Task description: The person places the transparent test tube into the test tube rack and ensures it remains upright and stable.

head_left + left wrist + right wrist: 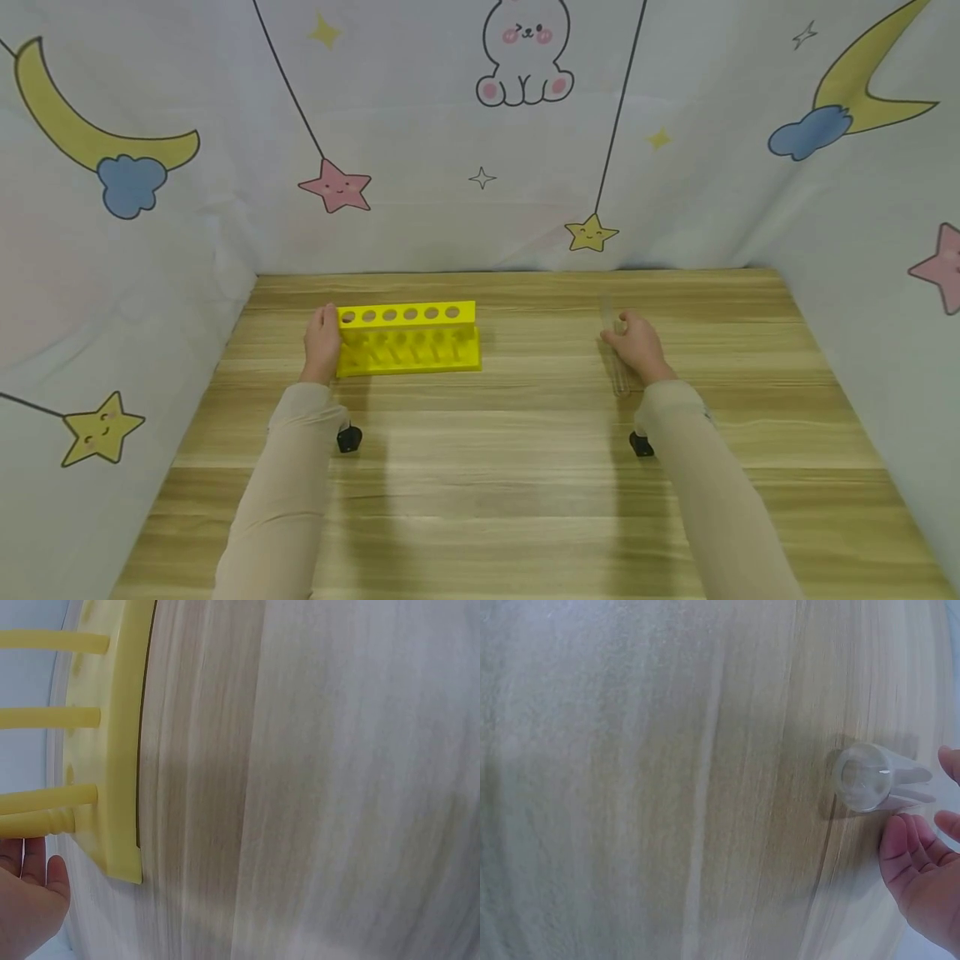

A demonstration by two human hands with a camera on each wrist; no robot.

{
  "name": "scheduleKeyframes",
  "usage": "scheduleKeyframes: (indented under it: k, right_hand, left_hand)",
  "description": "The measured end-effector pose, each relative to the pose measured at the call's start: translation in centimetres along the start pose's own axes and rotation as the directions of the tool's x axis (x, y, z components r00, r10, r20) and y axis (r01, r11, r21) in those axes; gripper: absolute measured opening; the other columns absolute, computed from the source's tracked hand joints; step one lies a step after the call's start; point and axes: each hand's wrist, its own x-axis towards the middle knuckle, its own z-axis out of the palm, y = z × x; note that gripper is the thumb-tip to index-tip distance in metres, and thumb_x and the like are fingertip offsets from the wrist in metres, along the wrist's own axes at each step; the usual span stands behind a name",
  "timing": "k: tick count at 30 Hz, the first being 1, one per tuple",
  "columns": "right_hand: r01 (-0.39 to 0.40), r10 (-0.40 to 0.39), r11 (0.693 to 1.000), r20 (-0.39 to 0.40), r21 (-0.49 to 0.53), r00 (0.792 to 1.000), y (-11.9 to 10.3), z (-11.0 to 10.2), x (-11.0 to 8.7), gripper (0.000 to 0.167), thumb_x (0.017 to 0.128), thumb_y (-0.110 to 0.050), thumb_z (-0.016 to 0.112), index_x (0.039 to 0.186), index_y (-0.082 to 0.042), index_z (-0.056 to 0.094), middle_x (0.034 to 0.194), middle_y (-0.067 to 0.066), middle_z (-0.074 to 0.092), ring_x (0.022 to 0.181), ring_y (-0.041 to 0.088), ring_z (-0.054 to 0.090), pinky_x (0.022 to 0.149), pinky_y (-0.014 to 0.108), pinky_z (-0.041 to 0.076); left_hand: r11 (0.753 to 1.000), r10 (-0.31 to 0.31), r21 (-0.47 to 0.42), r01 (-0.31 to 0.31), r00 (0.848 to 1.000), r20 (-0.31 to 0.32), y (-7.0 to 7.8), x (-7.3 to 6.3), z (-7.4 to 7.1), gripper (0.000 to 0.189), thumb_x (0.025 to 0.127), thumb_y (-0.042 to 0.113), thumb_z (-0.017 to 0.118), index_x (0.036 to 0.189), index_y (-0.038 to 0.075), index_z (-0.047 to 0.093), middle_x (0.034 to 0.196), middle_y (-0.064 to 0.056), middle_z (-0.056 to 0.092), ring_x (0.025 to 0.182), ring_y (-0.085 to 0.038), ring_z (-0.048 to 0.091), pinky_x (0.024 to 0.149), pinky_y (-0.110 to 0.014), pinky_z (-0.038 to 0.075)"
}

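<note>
A yellow test tube rack [408, 354] stands at the left of the table, with a row of holes along its top plate. My left hand [322, 343] holds the rack by its left end, and in the left wrist view its fingertips [56, 874] lie against the end post. On the right, a clear glass test tube [621, 379] points away from me, one end toward my sleeve. The thumb and index finger of my right hand [637, 343] stand on either side of it in a pinch. The right wrist view shows the tube's near end [862, 778] close over the wood.
Both hands work over a wood-grain table [495, 492]. White curtains [420, 225] printed with stars and moons border the back and both sides. Black wrist devices [348, 439] hang under the sleeves. A wide stretch of tabletop lies between the rack and the tube.
</note>
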Motion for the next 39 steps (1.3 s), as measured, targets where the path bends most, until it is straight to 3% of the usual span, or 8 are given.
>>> scheduleKeyframes:
  k: [3,14,19,39]
  right_hand:
    - [-0.001,0.001,1.000,0.007,-0.002,1.000,0.0,0.0,0.0,0.057,0.088,-0.028,0.051,0.128,0.009,0.033,0.111,0.029,0.050,0.097,0.037,0.052,0.085,0.048,0.040]
    - [-0.013,0.013,1.000,0.031,-0.001,0.999,-0.8,-0.2,0.5,0.056,0.088,-0.022,0.051,0.129,0.012,0.031,0.128,0.030,0.038,0.114,0.042,0.041,0.095,0.049,0.034]
    - [-0.036,0.036,0.999,0.051,-0.002,0.998,-1.1,-0.2,0.7,0.056,0.088,-0.021,0.050,0.130,0.010,0.030,0.133,0.029,0.033,0.121,0.042,0.033,0.098,0.049,0.030]
    - [-0.059,0.059,0.998,0.050,0.010,0.997,-1.3,-0.1,0.8,0.054,0.086,-0.018,0.054,0.127,0.011,0.034,0.130,0.030,0.036,0.117,0.043,0.037,0.095,0.049,0.034]
  left_hand:
    - [1.000,-0.001,-0.012,0.001,1.000,0.000,0.0,-0.1,0.0,0.055,0.094,0.048,0.015,0.114,0.002,0.039,0.101,-0.011,0.039,0.092,-0.023,0.036,0.076,-0.030,0.030]
    - [1.000,0.021,0.002,-0.021,1.000,-0.021,-0.2,0.0,0.1,0.050,0.094,0.045,0.016,0.107,0.003,0.039,0.096,-0.009,0.039,0.088,-0.022,0.036,0.074,-0.030,0.030]
    - [1.000,0.019,0.008,-0.019,1.000,-0.024,-0.3,0.2,0.1,0.045,0.095,0.044,0.016,0.098,0.006,0.038,0.088,-0.007,0.037,0.082,-0.021,0.035,0.072,-0.030,0.030]
    - [1.000,0.005,0.002,-0.004,1.000,-0.024,-0.3,0.2,0.2,0.045,0.095,0.043,0.017,0.101,0.003,0.038,0.092,-0.008,0.037,0.088,-0.023,0.035,0.074,-0.030,0.029]
